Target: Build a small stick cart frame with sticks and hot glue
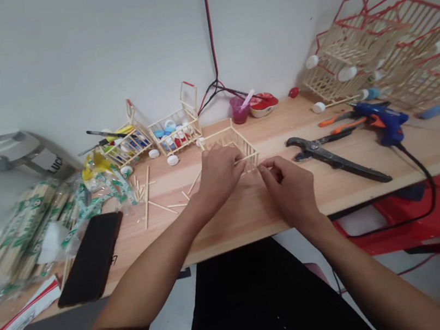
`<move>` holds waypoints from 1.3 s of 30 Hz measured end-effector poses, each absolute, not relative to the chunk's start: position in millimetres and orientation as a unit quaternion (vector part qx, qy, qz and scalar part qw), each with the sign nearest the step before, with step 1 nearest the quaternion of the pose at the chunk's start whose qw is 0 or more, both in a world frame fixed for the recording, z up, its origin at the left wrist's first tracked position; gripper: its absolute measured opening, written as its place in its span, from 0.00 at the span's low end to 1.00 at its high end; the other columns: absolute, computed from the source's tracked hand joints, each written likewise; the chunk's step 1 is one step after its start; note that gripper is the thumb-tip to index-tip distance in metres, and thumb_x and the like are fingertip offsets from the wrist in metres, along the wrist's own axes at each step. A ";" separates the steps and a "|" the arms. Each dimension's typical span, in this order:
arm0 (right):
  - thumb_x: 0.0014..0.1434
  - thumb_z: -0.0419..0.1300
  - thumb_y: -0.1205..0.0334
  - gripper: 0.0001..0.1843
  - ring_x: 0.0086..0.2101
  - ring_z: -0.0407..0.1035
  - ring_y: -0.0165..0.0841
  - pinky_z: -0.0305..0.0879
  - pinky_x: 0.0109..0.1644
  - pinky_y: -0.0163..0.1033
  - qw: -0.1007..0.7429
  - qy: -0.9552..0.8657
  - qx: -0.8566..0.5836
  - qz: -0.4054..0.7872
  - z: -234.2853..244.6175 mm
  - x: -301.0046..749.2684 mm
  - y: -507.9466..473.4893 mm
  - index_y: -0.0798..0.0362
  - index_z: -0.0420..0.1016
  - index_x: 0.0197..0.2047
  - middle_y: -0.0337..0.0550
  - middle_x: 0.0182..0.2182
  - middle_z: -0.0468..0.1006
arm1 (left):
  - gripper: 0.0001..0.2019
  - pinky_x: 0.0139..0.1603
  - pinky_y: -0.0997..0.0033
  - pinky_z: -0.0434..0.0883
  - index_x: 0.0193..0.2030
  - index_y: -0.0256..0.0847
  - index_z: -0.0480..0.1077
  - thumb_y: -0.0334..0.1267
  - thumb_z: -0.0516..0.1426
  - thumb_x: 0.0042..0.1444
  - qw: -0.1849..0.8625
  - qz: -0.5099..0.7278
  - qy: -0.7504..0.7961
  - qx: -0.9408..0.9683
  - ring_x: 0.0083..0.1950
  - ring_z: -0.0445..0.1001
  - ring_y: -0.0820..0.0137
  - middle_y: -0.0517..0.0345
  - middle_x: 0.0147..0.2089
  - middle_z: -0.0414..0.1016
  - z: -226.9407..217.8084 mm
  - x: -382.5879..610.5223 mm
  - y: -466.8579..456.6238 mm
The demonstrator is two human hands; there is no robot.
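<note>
A small open basket of thin wooden sticks (246,143) sits on the wooden table in front of me. My left hand (221,173) is closed on its near side, thumb and fingertips at the near rim, and covers part of the basket. Just right of the basket's near corner is my right hand (291,184), its thumb and index finger pinched together. Whatever that pinch may hold is too small to make out. Loose cut sticks (147,198) lie left of my left hand.
Left: two small stick carts (174,133) of bottle caps and tools, packaged chopsticks (18,228), a phone (91,258). Right: black cutters (337,158), orange-handled pliers (348,122), a blue glue gun (387,120), stacked red-trimmed carts (391,34). Behind: a purple cup (239,111), a red-filled bowl (264,104).
</note>
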State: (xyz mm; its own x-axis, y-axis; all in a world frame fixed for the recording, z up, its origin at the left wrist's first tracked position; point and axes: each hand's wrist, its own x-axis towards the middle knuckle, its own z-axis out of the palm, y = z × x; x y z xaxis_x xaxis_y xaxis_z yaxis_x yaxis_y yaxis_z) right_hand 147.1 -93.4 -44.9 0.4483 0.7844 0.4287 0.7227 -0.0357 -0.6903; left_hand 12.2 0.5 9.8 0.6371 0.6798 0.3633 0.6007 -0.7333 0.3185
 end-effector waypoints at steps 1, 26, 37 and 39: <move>0.63 0.59 0.54 0.12 0.26 0.67 0.31 0.58 0.34 0.37 0.473 -0.511 -0.715 0.066 -45.0 148.2 -94.8 0.51 0.78 0.35 0.38 0.24 0.75 | 0.07 0.42 0.64 0.65 0.30 0.38 0.77 0.31 0.59 0.57 0.101 0.249 0.352 0.897 0.38 0.74 0.64 0.53 0.33 0.80 12.2 11.3 1.2; 0.44 0.75 0.50 0.18 0.32 0.68 0.26 0.57 0.24 0.27 0.701 -0.201 -0.434 0.529 -32.4 120.0 -68.5 0.50 0.78 0.34 0.37 0.34 0.74 | 0.06 0.30 0.74 0.62 0.25 0.37 0.75 0.35 0.62 0.51 0.330 0.396 0.395 0.760 0.27 0.68 0.74 0.61 0.24 0.75 30.8 -2.7 7.7; 0.47 0.73 0.49 0.16 0.32 0.66 0.27 0.58 0.26 0.29 0.705 -0.230 -0.448 0.499 -33.5 118.6 -65.4 0.51 0.77 0.32 0.38 0.29 0.73 | 0.05 0.36 0.71 0.68 0.30 0.38 0.76 0.34 0.61 0.56 0.300 0.427 0.385 0.761 0.33 0.74 0.71 0.57 0.30 0.79 23.8 -0.8 0.9; 0.47 0.73 0.49 0.17 0.31 0.66 0.28 0.58 0.26 0.30 0.705 -0.233 -0.451 0.496 -34.8 119.1 -64.8 0.51 0.76 0.31 0.38 0.28 0.73 | 0.05 0.37 0.71 0.68 0.30 0.38 0.76 0.34 0.60 0.57 0.304 0.425 0.380 0.764 0.33 0.74 0.71 0.57 0.30 0.80 24.3 -0.7 0.1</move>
State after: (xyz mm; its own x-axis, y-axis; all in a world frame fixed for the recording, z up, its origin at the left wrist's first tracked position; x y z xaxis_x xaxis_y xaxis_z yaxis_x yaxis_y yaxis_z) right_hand 119.1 -64.8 -34.8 0.3997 0.9090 -0.1184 -0.4883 0.1018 -0.8667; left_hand -0.7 0.1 24.3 0.3512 0.8380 0.4176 0.3215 -0.5268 0.7868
